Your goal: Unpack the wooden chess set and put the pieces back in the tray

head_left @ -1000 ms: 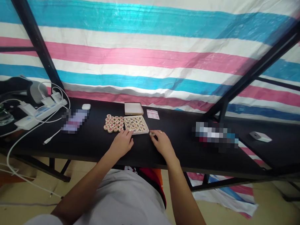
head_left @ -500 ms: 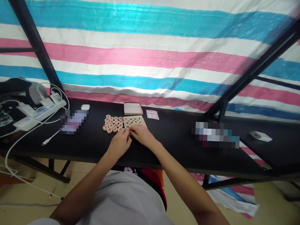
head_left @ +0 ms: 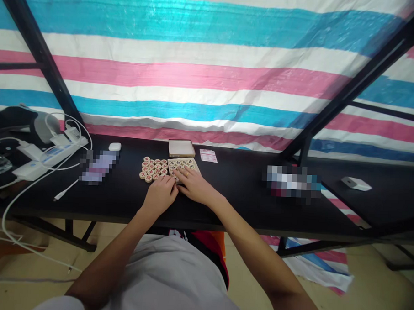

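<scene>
A shallow pale box [head_left: 196,166] holds round wooden Chinese chess pieces with black characters. My right hand [head_left: 196,185] lies over the box's near part, fingers spread flat on the pieces, a ring on one finger. My left hand [head_left: 160,195] is at the box's near left corner, its bent fingers close together against the edge; the fingertips are partly hidden. Left of the box stand several rows of Chinese chess pieces with red characters [head_left: 153,170], face up on the black table [head_left: 239,197]. Both hands hide the front of the box.
Behind the box lies its lid [head_left: 181,148], inside up, with a pink-and-white paper [head_left: 208,155] beside it. To the left are a blurred phone [head_left: 99,167], a white earbud case [head_left: 114,147], a power strip [head_left: 51,158] and cables. A white adapter [head_left: 356,183] lies far right.
My right hand's fingers have gone from bunched at the box's front edge to spread over the pieces. My left hand stays by the near left corner. The view has shifted slightly.
</scene>
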Action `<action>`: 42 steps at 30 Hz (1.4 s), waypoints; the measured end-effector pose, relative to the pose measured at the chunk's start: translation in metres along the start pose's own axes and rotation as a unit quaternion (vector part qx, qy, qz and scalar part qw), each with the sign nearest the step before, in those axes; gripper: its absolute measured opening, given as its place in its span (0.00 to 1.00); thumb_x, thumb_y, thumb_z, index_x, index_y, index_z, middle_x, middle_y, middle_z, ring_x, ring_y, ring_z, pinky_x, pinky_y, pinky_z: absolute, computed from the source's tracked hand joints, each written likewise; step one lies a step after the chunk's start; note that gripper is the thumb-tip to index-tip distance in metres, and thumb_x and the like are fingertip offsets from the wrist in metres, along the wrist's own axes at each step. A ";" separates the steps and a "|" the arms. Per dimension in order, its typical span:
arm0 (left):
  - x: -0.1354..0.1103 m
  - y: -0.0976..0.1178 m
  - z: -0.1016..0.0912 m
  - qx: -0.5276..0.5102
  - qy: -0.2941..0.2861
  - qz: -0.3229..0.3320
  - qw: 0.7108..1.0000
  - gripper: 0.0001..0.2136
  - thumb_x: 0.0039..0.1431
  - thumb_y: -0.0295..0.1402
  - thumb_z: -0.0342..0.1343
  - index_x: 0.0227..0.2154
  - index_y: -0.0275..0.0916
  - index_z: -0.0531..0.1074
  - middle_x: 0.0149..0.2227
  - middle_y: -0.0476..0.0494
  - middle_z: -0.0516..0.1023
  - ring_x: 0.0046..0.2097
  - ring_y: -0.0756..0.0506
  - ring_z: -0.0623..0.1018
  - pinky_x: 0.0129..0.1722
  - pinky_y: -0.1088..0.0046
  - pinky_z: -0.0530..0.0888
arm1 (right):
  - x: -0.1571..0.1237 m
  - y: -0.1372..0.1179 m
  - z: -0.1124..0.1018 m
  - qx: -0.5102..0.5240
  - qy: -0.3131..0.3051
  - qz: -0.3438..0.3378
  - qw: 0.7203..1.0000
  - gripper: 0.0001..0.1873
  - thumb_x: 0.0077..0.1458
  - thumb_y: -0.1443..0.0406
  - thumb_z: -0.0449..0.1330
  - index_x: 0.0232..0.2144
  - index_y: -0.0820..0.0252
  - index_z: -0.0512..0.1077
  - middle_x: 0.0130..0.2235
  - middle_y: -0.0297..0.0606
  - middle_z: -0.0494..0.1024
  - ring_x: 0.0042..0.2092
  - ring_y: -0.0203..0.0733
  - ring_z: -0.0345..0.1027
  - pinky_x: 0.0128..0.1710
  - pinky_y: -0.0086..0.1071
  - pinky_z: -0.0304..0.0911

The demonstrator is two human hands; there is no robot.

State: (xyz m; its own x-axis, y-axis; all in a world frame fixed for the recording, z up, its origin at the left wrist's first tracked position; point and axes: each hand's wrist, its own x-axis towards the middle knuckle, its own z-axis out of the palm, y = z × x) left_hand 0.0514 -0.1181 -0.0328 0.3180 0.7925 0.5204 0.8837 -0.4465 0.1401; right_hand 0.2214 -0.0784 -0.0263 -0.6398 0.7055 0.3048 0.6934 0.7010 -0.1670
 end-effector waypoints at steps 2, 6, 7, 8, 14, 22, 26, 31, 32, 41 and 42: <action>-0.004 -0.014 -0.007 -0.005 0.012 -0.005 1.000 0.07 0.59 0.28 0.48 0.36 0.38 0.71 0.39 0.42 0.74 0.42 0.43 0.73 0.42 0.68 0.70 | 0.005 0.017 -0.014 0.043 0.038 0.014 0.998 0.27 0.60 0.61 0.51 0.61 0.60 0.57 0.59 0.49 0.63 0.60 0.51 0.54 0.58 0.46 0.52; -0.016 -0.046 -0.018 0.068 0.021 -0.049 0.996 0.10 0.59 0.30 0.48 0.40 0.37 0.71 0.42 0.38 0.73 0.43 0.40 0.71 0.42 0.65 0.69 | 0.018 0.065 -0.035 0.177 0.031 0.125 0.976 0.21 0.58 0.61 0.52 0.54 0.59 0.67 0.45 0.44 0.75 0.42 0.42 0.68 0.46 0.38 0.62; -0.019 -0.052 -0.020 0.080 0.010 -0.043 0.996 0.11 0.59 0.30 0.48 0.42 0.37 0.71 0.43 0.38 0.73 0.43 0.40 0.71 0.41 0.65 0.69 | 0.020 0.075 -0.035 0.220 0.018 0.155 0.963 0.22 0.58 0.61 0.53 0.53 0.60 0.67 0.43 0.43 0.75 0.37 0.39 0.68 0.42 0.35 0.63; -0.021 -0.056 -0.020 0.091 -0.003 -0.034 0.995 0.11 0.59 0.30 0.48 0.43 0.37 0.71 0.43 0.38 0.73 0.43 0.40 0.71 0.41 0.64 0.69 | 0.021 0.084 -0.031 0.252 0.010 0.177 0.951 0.22 0.58 0.61 0.53 0.53 0.60 0.67 0.40 0.41 0.75 0.34 0.37 0.67 0.37 0.33 0.63; -0.023 -0.056 -0.016 0.120 -0.034 -0.016 0.992 0.12 0.60 0.29 0.47 0.42 0.37 0.72 0.40 0.39 0.74 0.41 0.40 0.71 0.38 0.64 0.69 | 0.017 0.098 0.003 0.241 0.012 0.181 0.953 0.20 0.54 0.59 0.55 0.46 0.60 0.74 0.26 0.32 0.71 0.29 0.34 0.61 0.33 0.29 0.57; -0.026 -0.057 -0.018 0.109 0.003 -0.050 0.993 0.10 0.60 0.29 0.46 0.38 0.37 0.72 0.37 0.40 0.74 0.40 0.42 0.71 0.40 0.67 0.69 | 0.013 0.094 -0.003 0.248 0.011 0.178 0.952 0.21 0.54 0.57 0.56 0.47 0.62 0.74 0.26 0.32 0.72 0.28 0.34 0.62 0.33 0.29 0.57; -0.027 -0.055 -0.019 0.106 0.008 -0.066 0.992 0.08 0.59 0.30 0.47 0.35 0.38 0.71 0.38 0.40 0.73 0.40 0.42 0.71 0.38 0.68 0.69 | 0.012 0.093 -0.004 0.258 0.002 0.189 0.947 0.20 0.54 0.58 0.56 0.46 0.62 0.74 0.27 0.34 0.74 0.28 0.34 0.64 0.34 0.29 0.59; -0.027 -0.059 -0.015 0.053 -0.012 -0.043 0.998 0.07 0.60 0.29 0.47 0.32 0.39 0.70 0.36 0.42 0.73 0.40 0.43 0.72 0.40 0.68 0.69 | 0.012 0.095 -0.003 0.261 -0.004 0.183 0.948 0.18 0.54 0.59 0.56 0.45 0.61 0.74 0.28 0.34 0.74 0.29 0.34 0.65 0.35 0.29 0.59; -0.028 -0.060 -0.015 0.033 -0.018 -0.036 0.999 0.07 0.60 0.29 0.47 0.32 0.39 0.70 0.35 0.43 0.73 0.40 0.44 0.72 0.41 0.69 0.70 | 0.012 0.095 -0.003 0.261 -0.004 0.182 0.948 0.19 0.54 0.59 0.56 0.45 0.61 0.74 0.27 0.34 0.74 0.29 0.35 0.65 0.35 0.29 0.59; 0.009 -0.005 -0.015 -0.168 -0.038 0.043 0.984 0.05 0.60 0.27 0.49 0.32 0.40 0.69 0.35 0.47 0.73 0.38 0.49 0.74 0.42 0.74 0.70 | 0.012 0.094 -0.004 0.266 -0.008 0.183 0.946 0.19 0.54 0.59 0.56 0.46 0.62 0.73 0.27 0.33 0.74 0.29 0.34 0.65 0.36 0.30 0.60; 0.020 0.006 -0.010 -0.154 -0.057 0.053 0.985 0.06 0.60 0.26 0.48 0.31 0.39 0.69 0.36 0.47 0.73 0.38 0.49 0.74 0.41 0.74 0.70 | 0.012 0.094 -0.004 0.266 -0.008 0.184 0.946 0.19 0.54 0.59 0.56 0.46 0.62 0.73 0.27 0.33 0.74 0.29 0.34 0.64 0.36 0.30 0.60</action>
State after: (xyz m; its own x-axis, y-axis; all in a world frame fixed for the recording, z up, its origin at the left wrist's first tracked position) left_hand 0.0594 -0.1086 -0.0134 0.4544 0.7683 0.4509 0.7033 -0.6201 0.3478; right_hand 0.2801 -0.0048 -0.0348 -0.3956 0.9104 0.1209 0.6073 0.3581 -0.7092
